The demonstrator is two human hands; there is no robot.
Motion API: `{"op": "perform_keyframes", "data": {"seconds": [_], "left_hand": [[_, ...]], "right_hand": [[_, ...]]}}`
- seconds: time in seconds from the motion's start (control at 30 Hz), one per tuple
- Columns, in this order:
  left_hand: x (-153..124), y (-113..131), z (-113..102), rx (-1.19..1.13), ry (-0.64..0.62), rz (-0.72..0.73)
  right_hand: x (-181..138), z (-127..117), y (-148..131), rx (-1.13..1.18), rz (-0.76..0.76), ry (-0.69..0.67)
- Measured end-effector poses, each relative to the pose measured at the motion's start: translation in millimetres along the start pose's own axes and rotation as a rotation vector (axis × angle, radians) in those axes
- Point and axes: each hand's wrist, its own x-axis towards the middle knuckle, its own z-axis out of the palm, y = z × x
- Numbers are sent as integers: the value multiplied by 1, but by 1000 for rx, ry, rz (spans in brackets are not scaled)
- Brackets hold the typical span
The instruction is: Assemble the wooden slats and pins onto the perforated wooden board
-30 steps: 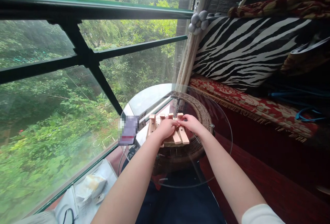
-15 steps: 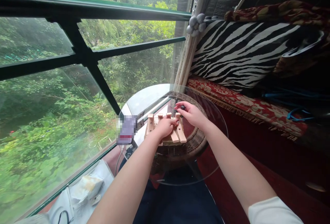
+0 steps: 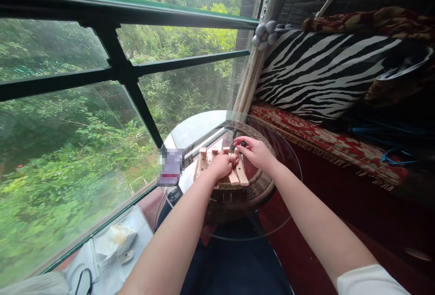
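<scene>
A light wooden frame of several parallel slats point(image 3: 238, 175) lies on a round glass tabletop point(image 3: 282, 195) over a wicker base point(image 3: 261, 186). My left hand point(image 3: 222, 164) rests on top of the slats with its fingers curled, pressing them down. My right hand point(image 3: 255, 151) hovers at the frame's far right end, fingers pinched on a small dark piece point(image 3: 243, 143) that I cannot name. Part of the frame is hidden under my left hand.
A blurred phone point(image 3: 171, 172) stands at the table's left edge with a cable hanging down. Large window panes fill the left. A zebra-striped cushion point(image 3: 319, 68) and a red patterned bench cover point(image 3: 326, 138) lie to the right. A crumpled wrapper point(image 3: 113, 240) sits on the sill below.
My right hand has lifted away from my left hand and moved to the frame's far end with the small dark piece pinched in it. My left hand stays on the slats.
</scene>
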Motion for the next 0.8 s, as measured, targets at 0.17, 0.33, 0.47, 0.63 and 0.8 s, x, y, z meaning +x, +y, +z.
{"op": "perform_keyframes", "data": {"seconds": [0.17, 0.33, 0.47, 0.63, 0.8], "left_hand": [[2, -3, 2, 30, 6, -8], [3, -6, 5, 33, 23, 23], [3, -7, 6, 24, 28, 26], [1, -4, 5, 3, 33, 20], [1, -4, 5, 20, 26, 22]], "right_hand": [[0, 4, 2, -21, 16, -10], [1, 6, 1, -84, 8, -38], [1, 1, -4, -64, 15, 18], [0, -5, -9, -62, 6, 90], [-2, -3, -5, -37, -26, 85]]}}
